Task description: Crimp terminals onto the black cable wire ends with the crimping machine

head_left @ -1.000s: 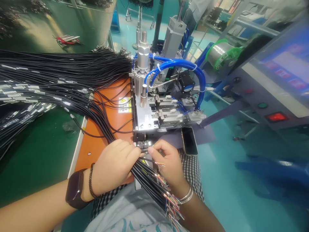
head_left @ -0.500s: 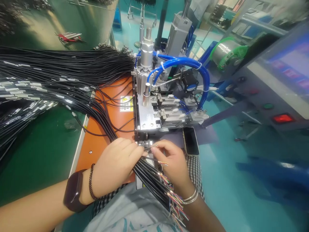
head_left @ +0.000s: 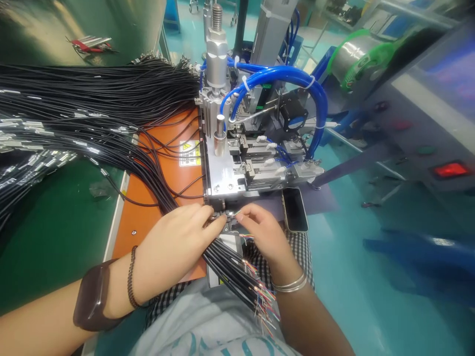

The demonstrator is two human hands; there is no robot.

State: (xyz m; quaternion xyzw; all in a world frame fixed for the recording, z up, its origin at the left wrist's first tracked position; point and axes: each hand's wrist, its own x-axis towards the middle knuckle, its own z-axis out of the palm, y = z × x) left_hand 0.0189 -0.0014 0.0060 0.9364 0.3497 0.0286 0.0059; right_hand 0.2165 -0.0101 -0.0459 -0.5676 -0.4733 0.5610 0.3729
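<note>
My left hand is closed round a thick bundle of black cables that runs under it from the big cable heap on the left. The stripped ends with coloured wires fan out over my lap. My right hand pinches a single thin cable end, holding it at the small fixture on the front edge of the metal machine. The fingertips of both hands nearly meet at that fixture.
An orange plate with a warning sticker lies left of the machine. A phone rests by its right front corner. Blue air hoses loop over the top. A control panel with a red lit switch stands right. Green mat at left.
Both hands have moved a little up toward the fixture, and the camera has tilted so the machine sits slightly lower and closer. The grips look the same.
</note>
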